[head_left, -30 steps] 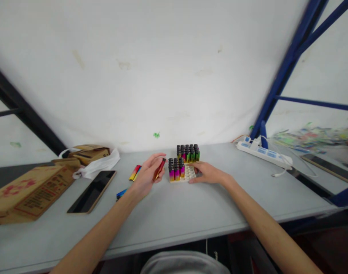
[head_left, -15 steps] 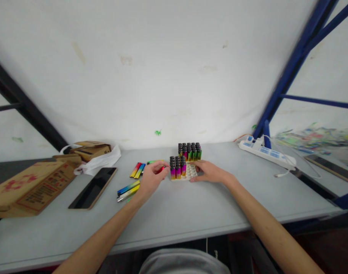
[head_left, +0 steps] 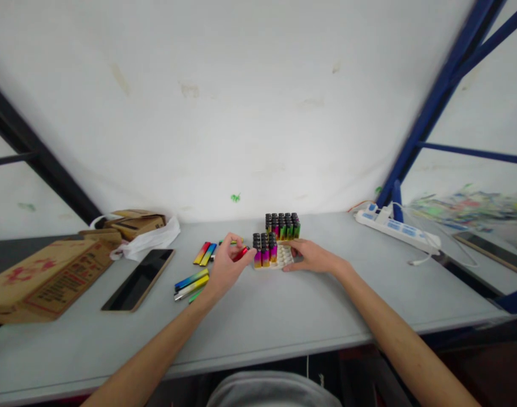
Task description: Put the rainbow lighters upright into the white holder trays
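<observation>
Pinched between the thumb and fingers of my left hand [head_left: 228, 261] is a red lighter [head_left: 241, 254], just left of a white tray. Upright purple-and-gold lighters [head_left: 265, 255] with black tops fill the left part of that white tray [head_left: 286, 257]; empty holes show on its right. My right hand [head_left: 311, 256] grips the tray's right edge with thumb and fingers. Behind it stands a block of lighters [head_left: 283, 226], green and purple. Loose lighters lie left of my left hand: a red-and-yellow one [head_left: 201, 253], a blue-and-yellow one [head_left: 208, 254] and several more [head_left: 191, 284].
A phone [head_left: 138, 280] lies at the left beside a cardboard box [head_left: 50, 278] and a white plastic bag [head_left: 150, 239]. A white power strip [head_left: 397, 230] with cables is at the right. Another phone [head_left: 496, 252] lies farther right, near a blue metal frame [head_left: 426, 107].
The fingers of my left hand have lifted and spread a little, so more of the red lighter shows. My right hand stays at the tray.
</observation>
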A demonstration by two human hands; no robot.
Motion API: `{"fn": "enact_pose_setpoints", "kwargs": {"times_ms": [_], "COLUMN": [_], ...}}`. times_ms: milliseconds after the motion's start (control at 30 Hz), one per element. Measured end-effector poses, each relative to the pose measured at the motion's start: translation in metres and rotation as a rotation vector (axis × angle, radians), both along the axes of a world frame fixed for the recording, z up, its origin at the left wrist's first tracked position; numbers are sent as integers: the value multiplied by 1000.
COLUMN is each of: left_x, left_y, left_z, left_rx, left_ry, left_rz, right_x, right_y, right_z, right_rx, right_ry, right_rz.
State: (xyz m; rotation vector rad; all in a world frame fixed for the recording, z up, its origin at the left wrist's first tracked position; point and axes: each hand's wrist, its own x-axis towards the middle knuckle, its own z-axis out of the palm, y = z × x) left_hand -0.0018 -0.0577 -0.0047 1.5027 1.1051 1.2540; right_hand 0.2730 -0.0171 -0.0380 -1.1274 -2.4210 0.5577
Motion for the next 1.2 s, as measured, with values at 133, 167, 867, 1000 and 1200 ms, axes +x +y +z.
{"fn": "enact_pose_setpoints", "kwargs": {"times_ms": [133,167,867,1000,1200], "left_x": [1,1,22,17,18], "left_y": [-2,-2,27,28,29], "left_z": [6,8,23,30,26], "left_rx": [-7,-4,662,670,701], "left_ry": [-10,-3,879,939,1003], "left_rz": [3,5,-264,-316,-312], "right_x": [-1,-1,0,0,-2], "right_y": [-1,-1,3,2,0], "right_z": [1,1,-4,-2,1], "right_rx": [0,-2,22,8,11], "right_ry": [-8,-12,-18,-14,-25], "right_rz": [-3,-3,-9,-12,-2]}}
